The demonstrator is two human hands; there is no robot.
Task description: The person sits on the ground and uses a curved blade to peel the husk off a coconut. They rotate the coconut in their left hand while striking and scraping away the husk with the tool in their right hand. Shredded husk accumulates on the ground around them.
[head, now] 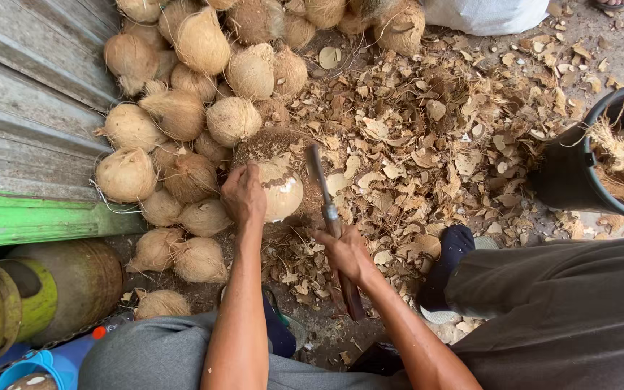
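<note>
My left hand (243, 195) rests on a partly peeled coconut (282, 189) that shows pale white flesh and sits on a dark block on the ground. My right hand (346, 253) grips the wooden handle of a long knife (323, 191). The blade points away from me and lies just right of the coconut, close to its side. A heap of brown husked coconuts (182, 108) is piled beyond and left of my left hand.
Shell chips and husk scraps (427, 137) cover the ground ahead. A black bucket (579, 173) holding husk fibre stands at right. Corrugated metal sheeting (23, 94) and green gas cylinders (30, 296) are at left. My knees frame the bottom.
</note>
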